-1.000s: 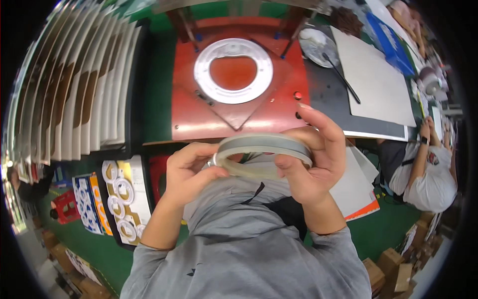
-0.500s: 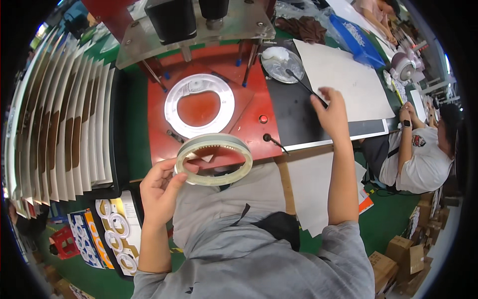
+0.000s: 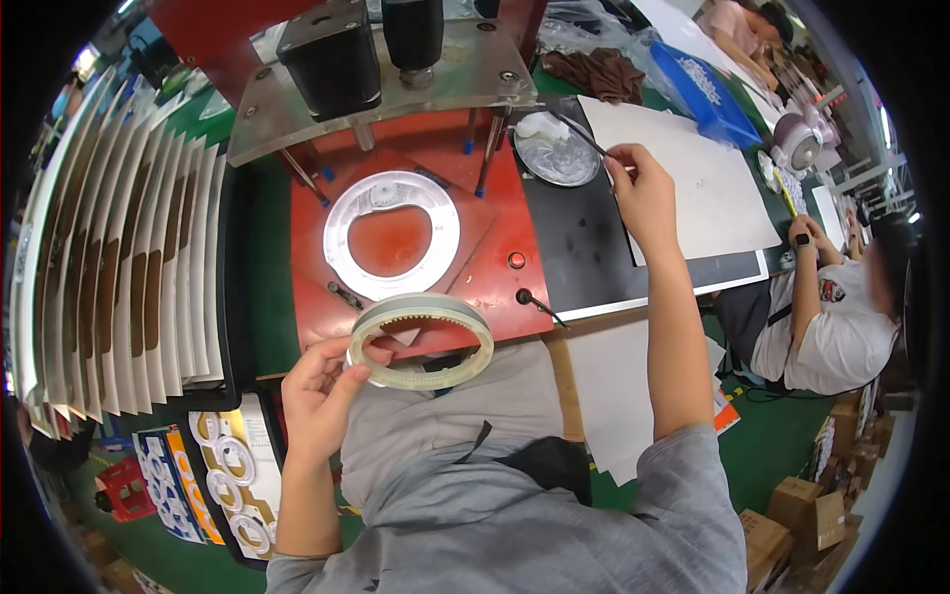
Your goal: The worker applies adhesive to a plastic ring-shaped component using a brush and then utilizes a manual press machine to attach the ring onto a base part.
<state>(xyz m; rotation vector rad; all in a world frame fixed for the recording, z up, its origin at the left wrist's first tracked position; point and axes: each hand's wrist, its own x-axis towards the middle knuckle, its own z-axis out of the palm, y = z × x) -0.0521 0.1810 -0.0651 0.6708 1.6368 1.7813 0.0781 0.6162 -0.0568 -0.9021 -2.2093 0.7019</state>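
Looking at the head view: what's each hand on?

Left hand (image 3: 322, 401) pinches the pale ring (image 3: 421, 309) at its left side, thumb in front, fingers partly hidden behind. Ring sits tilted in the air over the lap, at the front edge of the red base (image 3: 495, 228).

Why by the edge?

Likely to leave the toothed inside and the rest of the rim uncovered.

Right hand?

Right hand (image 3: 641, 193) pinches the black stick (image 3: 579, 132) near its end, thumb against fingertips. Stick slants over the round dish (image 3: 564, 161). End grip probably keeps the fingers out of the dish.

Diffs?

A second ago both hands were on the ring; half a second ago the right was at the stick, its far end lower in the dish. White disc (image 3: 341, 247) stays on the base.
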